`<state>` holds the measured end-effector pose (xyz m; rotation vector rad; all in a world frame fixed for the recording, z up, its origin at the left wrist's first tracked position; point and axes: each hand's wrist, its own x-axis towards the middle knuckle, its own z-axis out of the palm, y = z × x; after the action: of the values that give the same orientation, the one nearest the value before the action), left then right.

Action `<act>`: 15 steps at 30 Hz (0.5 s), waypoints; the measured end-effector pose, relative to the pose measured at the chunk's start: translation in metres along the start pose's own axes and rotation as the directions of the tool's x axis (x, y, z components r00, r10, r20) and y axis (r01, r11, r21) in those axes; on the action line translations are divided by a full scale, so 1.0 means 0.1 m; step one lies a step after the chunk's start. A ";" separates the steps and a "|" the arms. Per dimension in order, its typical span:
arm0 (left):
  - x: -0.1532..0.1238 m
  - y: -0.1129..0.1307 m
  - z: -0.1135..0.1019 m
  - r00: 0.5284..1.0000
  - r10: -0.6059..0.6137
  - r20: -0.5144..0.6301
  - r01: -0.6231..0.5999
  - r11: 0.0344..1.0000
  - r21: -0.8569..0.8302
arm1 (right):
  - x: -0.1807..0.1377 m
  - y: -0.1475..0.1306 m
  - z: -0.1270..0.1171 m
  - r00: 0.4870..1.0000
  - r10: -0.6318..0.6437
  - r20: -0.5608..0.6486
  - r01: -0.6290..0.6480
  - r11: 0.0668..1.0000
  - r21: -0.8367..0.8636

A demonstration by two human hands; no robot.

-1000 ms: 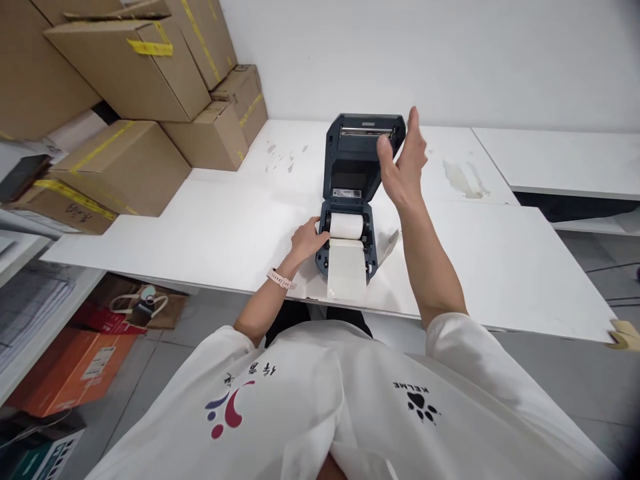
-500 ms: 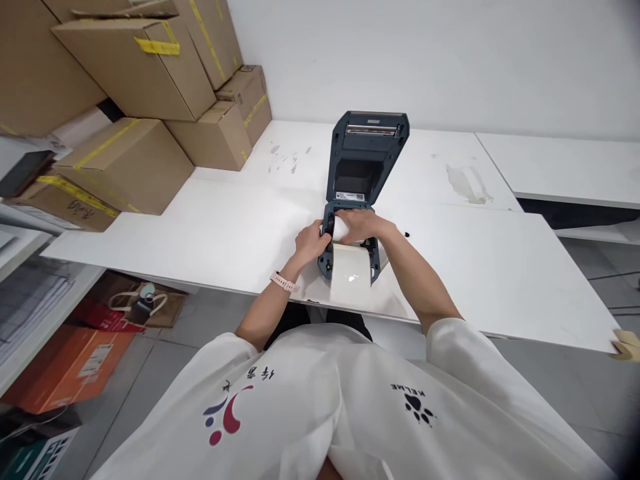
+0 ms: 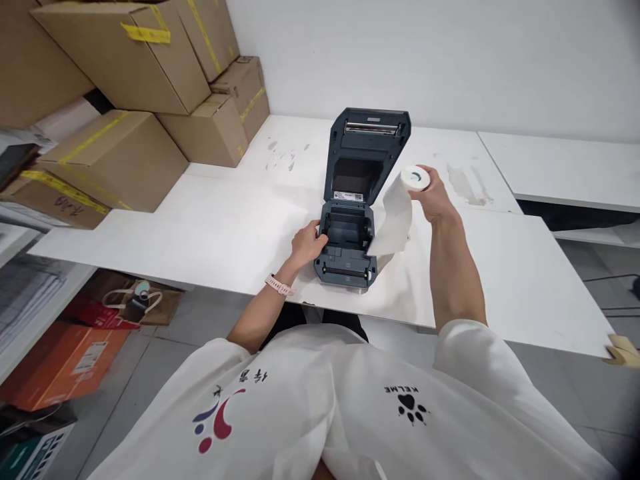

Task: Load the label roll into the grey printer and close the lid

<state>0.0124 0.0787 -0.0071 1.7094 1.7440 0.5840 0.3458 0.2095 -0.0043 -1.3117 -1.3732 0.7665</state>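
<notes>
On the white table [image 3: 240, 220] stands a dark blue-grey label printer [image 3: 345, 257] with its lid [image 3: 367, 143] tipped up and its roll bay showing bare. My left hand [image 3: 309, 244] grips the printer's left side wall, the thumb over the rim. Up and to the right of the printer, my right hand [image 3: 434, 195] is closed around a white label roll [image 3: 415, 177], held above the table with one end of its core facing me. From the roll a loose strip of labels [image 3: 393, 223] hangs down towards the printer's right side.
Taped cardboard boxes [image 3: 120, 157] are stacked at the table's left end. A white wall [image 3: 425, 60] runs behind. Below at left are an orange box [image 3: 65, 363] and a paper bag [image 3: 160, 310]. The table's front edge is close to my body.
My right hand has lifted the label roll out of the printer and carried it up and right, its loose strip trailing. My left hand stays on the printer's left side.
</notes>
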 end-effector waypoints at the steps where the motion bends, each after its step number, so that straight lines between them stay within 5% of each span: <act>1: 0.00 0.00 0.00 1.000 0.001 -0.004 -0.001 1.000 -0.003 | 0.05 0.10 0.06 0.998 0.057 -0.020 -0.058 0.998 -0.037; 5: 0.00 -0.01 0.00 1.000 0.010 -0.010 -0.011 1.000 -0.024 | 0.05 0.34 0.22 0.984 0.180 -0.012 -0.180 0.979 -0.100; 8: -0.01 0.00 0.00 1.000 0.011 0.002 -0.011 0.999 -0.044 | -0.11 0.39 0.12 0.981 0.191 0.024 -0.188 0.978 -0.085; 12: -0.02 0.00 0.00 1.000 0.017 -0.010 -0.017 0.998 -0.060 | -0.63 0.41 -0.25 0.984 0.170 0.049 -0.173 0.983 0.057; 15: -0.01 -0.01 0.01 1.000 0.012 -0.010 -0.013 0.998 -0.069 | -1.12 0.37 -0.40 0.949 0.174 0.262 -0.196 0.979 0.062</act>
<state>0.0125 0.0777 -0.0088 1.6738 1.7011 0.6516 0.3784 0.1009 -0.0565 -1.3192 -1.4115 1.1443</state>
